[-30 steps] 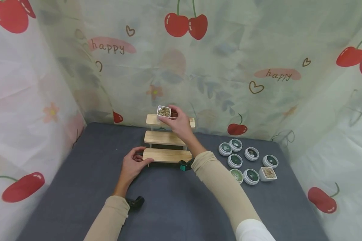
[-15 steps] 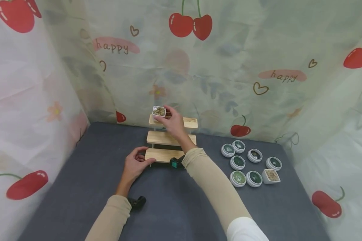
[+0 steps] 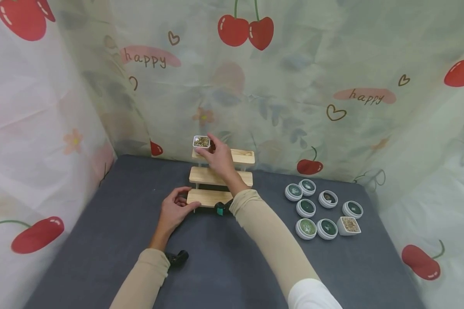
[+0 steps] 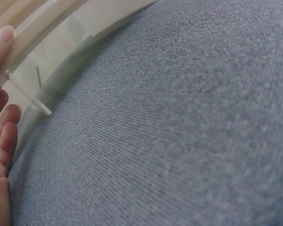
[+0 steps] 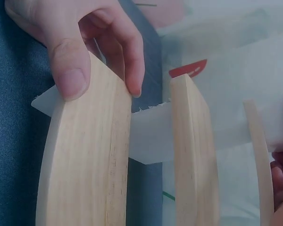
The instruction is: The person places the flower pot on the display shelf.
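Head view: left hand [image 3: 172, 211] grips shelf [image 3: 209, 197], right hand [image 3: 220, 159] pot [image 3: 202, 142].

Beige sleeves [image 3: 276, 240] sit beside black wrist cameras [image 3: 179, 258], one teal-marked.

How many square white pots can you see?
2. One pot is in the grip of the right hand, by the left end of the top shelf; the other pot stands on the table beside a round tin.
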### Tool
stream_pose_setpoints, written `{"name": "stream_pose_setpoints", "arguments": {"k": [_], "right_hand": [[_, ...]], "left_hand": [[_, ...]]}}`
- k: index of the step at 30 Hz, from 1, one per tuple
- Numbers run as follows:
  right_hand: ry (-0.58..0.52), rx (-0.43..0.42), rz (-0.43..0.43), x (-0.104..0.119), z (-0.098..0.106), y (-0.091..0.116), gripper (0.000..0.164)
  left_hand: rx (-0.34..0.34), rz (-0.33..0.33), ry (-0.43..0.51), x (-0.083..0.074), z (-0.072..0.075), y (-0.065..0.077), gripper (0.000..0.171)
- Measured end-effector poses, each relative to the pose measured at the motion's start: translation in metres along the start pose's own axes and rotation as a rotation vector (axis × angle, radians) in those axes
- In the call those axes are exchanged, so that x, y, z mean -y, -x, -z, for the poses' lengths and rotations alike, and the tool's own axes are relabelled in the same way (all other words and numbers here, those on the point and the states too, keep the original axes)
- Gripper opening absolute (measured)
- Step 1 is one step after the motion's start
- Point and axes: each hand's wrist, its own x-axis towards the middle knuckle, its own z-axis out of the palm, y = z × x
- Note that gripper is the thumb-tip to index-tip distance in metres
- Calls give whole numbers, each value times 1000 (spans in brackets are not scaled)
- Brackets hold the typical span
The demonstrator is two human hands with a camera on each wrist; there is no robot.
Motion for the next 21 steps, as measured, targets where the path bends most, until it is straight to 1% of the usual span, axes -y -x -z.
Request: {"name": "stream_pose_setpoints", "arguments": {"k": [4,7,9,11,16,19,21], "right_hand": [[17,34,-22,-4,6,2,81],[0,82,-57,-7,12,5,91],[-14,105,-72,-8,17,8,93],[-27,117,-79,-9,23,13,92],[-60,98,-51,-16,42,30,84],[-80,73,-40,-24,52,41,81],[-82,47,-28,-31,58,48,78]], "left_hand": [[8,1,9,0,-4,0,60],[6,-3,14,0,-5,1,59],[5,-1,12,0,-4,1,59],[13,4,4,-1,-2,1,60],[43,9,-23,-8,3,-1,63],[45,-13,-66,-10,4,-2,64],[46,-40,-110,-9,4,-2,65]]}}
